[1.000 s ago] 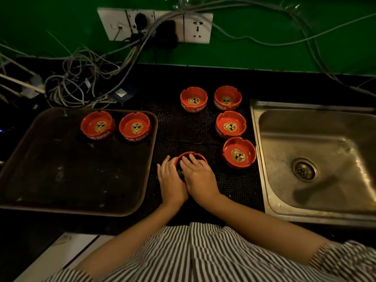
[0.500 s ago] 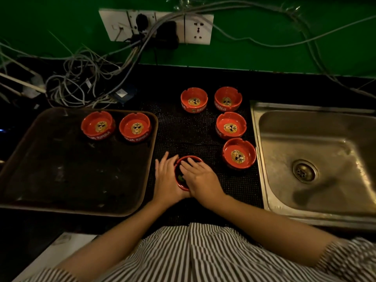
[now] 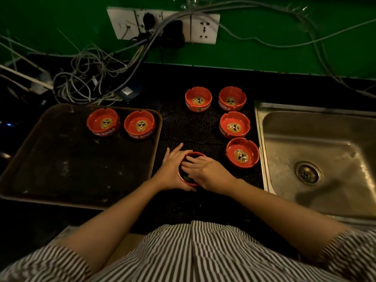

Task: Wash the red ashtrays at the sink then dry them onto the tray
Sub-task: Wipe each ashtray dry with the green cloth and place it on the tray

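Left hand [image 3: 172,171] cups the red ashtray [image 3: 184,180] on the black mat [image 3: 193,131]; right hand [image 3: 205,171] fingers curl into its bowl.

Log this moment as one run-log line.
left hand: holds red ashtray | right hand: fingers inside it, on mat | tray: two ashtrays | mat: four more | sink: empty

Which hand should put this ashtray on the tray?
Probably the left hand. It already cups the ashtray on the side nearest the tray, while the right hand sits on the sink side and would have to cross over.
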Tool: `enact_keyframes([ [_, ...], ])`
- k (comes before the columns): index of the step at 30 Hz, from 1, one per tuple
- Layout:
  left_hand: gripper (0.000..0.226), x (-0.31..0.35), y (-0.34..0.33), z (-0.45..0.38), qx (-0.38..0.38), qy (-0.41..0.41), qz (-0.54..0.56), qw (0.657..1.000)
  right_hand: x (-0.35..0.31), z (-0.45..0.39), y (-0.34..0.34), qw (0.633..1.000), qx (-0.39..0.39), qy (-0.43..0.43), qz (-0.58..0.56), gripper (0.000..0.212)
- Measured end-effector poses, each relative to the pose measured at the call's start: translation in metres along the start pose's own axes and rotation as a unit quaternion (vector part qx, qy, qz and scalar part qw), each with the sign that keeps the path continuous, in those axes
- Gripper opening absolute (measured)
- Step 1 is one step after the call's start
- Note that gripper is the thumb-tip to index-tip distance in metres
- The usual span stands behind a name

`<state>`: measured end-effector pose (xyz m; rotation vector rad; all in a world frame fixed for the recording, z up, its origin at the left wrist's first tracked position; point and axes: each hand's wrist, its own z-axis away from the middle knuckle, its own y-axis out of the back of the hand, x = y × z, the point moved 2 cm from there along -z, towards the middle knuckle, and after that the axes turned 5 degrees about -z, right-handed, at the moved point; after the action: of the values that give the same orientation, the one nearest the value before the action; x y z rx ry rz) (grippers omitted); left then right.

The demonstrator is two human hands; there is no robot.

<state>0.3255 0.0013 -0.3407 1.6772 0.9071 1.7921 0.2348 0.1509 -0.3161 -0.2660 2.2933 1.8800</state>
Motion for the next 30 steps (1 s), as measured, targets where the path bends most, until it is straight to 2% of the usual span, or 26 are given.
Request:
enact_keyframes([
  [2,0.125,0.004,-0.011,0.010,0.041,0.034,-0.014,0.998,-0.005,0.001,-0.005,0.999,0.023,-0.042,0.016,0.043],
  [4,0.118,0.013,-0.026,0.022,0.115,0.092,-0.044,0.988,-0.018,0.001,-0.014,0.989,0.069,-0.126,0.037,0.041],
  [7,0.081,0.034,-0.046,0.029,0.220,0.184,-0.070,0.955,-0.037,-0.006,-0.021,0.966,0.079,-0.243,0.042,0.039],
  [9,0.061,0.041,-0.052,0.027,0.258,0.227,-0.052,0.938,-0.039,-0.008,-0.022,0.961,0.065,-0.264,0.050,0.042],
  [11,0.062,0.036,-0.050,0.026,0.255,0.218,-0.026,0.942,-0.034,-0.007,-0.019,0.971,0.035,-0.234,0.044,0.042],
  [12,0.070,0.030,-0.047,0.024,0.238,0.194,-0.015,0.951,-0.030,-0.005,-0.018,0.977,0.020,-0.210,0.033,0.044],
  [15,0.109,0.014,-0.028,0.015,0.124,0.097,0.001,0.987,-0.015,0.003,-0.003,0.994,-0.008,-0.112,-0.014,0.045],
  [17,0.119,0.008,-0.012,0.005,0.037,0.031,-0.001,0.999,-0.006,0.008,0.007,0.996,-0.050,-0.047,-0.058,0.040],
  [19,0.122,0.005,-0.005,0.000,-0.012,-0.002,-0.007,1.000,0.000,0.010,0.012,0.994,-0.079,-0.022,-0.077,0.036],
  [21,0.125,0.008,-0.009,0.006,0.002,0.016,-0.019,1.000,-0.004,0.012,0.009,0.996,-0.052,-0.046,-0.053,0.036],
  [24,0.125,0.022,-0.029,0.026,0.110,0.098,-0.055,0.988,-0.023,0.012,-0.006,0.986,0.027,-0.164,0.005,0.045],
  [27,0.090,0.037,-0.048,0.033,0.193,0.166,-0.076,0.964,-0.039,0.004,-0.015,0.962,0.062,-0.264,0.020,0.045],
  [29,0.067,0.042,-0.052,0.031,0.225,0.186,-0.087,0.952,-0.042,0.001,-0.015,0.953,0.081,-0.291,0.001,0.040],
  [30,0.063,0.041,-0.051,0.029,0.231,0.187,-0.080,0.951,-0.041,0.001,-0.014,0.954,0.081,-0.288,-0.008,0.039],
])
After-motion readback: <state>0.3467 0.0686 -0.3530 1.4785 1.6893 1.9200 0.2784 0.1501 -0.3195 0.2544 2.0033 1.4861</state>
